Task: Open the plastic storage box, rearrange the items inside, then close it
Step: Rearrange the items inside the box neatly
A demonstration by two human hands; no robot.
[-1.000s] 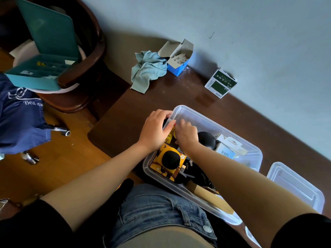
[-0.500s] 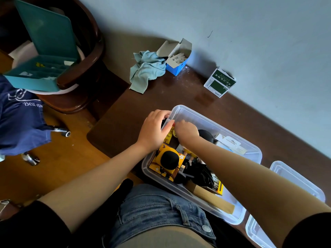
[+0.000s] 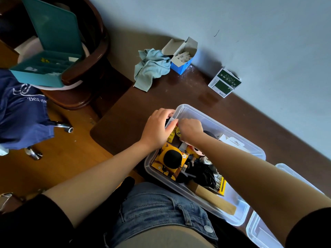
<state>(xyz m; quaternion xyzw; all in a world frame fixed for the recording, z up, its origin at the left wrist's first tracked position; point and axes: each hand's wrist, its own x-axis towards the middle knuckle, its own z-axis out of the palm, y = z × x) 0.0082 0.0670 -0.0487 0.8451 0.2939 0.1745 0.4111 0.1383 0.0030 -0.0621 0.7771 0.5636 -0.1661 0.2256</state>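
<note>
Dark wooden surface (image 3: 136, 111) is noted beneath a clear storage box (image 3: 211, 122), set at its near edge against the person's lap, its lid (image 3: 258, 228) laid off to the right. A yellow packaged item (image 3: 168, 160) lies inside. At the far-left corner, left hand (image 3: 157, 127) and right hand (image 3: 189, 129) are curled together, pinching a small white-edged item. Rearranging is judged under way; seating that item, then refitting the lid, is called for. A blue carton (image 3: 180, 65) stands beyond.
</note>
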